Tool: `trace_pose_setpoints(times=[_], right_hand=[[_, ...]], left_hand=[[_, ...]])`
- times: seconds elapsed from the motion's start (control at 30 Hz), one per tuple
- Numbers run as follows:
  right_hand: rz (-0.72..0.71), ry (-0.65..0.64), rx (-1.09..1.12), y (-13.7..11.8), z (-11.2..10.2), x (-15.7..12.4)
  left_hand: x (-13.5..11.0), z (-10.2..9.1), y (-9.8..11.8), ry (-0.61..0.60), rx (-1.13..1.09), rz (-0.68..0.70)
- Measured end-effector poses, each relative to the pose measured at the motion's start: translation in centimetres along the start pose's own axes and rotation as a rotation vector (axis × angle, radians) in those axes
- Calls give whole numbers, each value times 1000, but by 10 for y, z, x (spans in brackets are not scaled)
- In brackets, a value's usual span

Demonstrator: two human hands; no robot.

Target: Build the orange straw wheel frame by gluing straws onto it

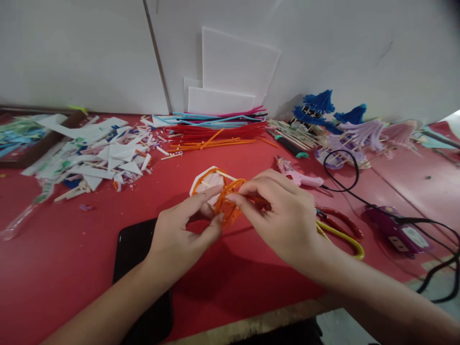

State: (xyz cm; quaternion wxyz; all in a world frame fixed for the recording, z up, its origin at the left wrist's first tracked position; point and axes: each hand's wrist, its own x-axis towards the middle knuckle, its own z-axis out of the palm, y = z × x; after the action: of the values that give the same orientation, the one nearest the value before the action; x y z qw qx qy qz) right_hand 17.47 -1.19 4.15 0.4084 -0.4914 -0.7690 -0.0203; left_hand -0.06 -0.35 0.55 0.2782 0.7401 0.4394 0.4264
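Observation:
In front of me is a small model with a white base (197, 183), pale wooden sticks and orange pipe cleaners (230, 211), tilted on its side. Thumb and fingers of my left hand (187, 218) pinch its orange part from the left. My right hand (278, 206) closes its fingertips on the orange pipe cleaners from the right. The fingers hide part of the model. Just right of my right hand lie pliers with red handles (341, 220) and a tool with yellow handles (347, 239), partly covered by the hand.
A black phone (134, 249) lies under my left forearm. Foam scraps (111, 148) pile up on the left, pipe cleaners (219, 132) at the back. On the right are a pink glue gun (300, 178), a purple power strip (397, 232) with cables and several pipe-cleaner models (362, 132).

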Motion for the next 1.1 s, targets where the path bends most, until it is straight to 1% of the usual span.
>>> trace_pose_setpoints(times=[0.4,0.63,0.83,1.0,1.1], right_hand=[[42,-40,24,2,-3,2],[128,-41,58,4,-4,5],[210,-93,165,7,-4,8],[223,-119,202,14,-5,11],[283,-196,256,19,-4,13]], left_hand=[[0,-1,1,-29,22,-1],[0,-1,2,-26,23,-13],[0,-2,1,-33,64,3],[1,-2,5,-34,106,32],[2,-2,7,-40,131,63]])
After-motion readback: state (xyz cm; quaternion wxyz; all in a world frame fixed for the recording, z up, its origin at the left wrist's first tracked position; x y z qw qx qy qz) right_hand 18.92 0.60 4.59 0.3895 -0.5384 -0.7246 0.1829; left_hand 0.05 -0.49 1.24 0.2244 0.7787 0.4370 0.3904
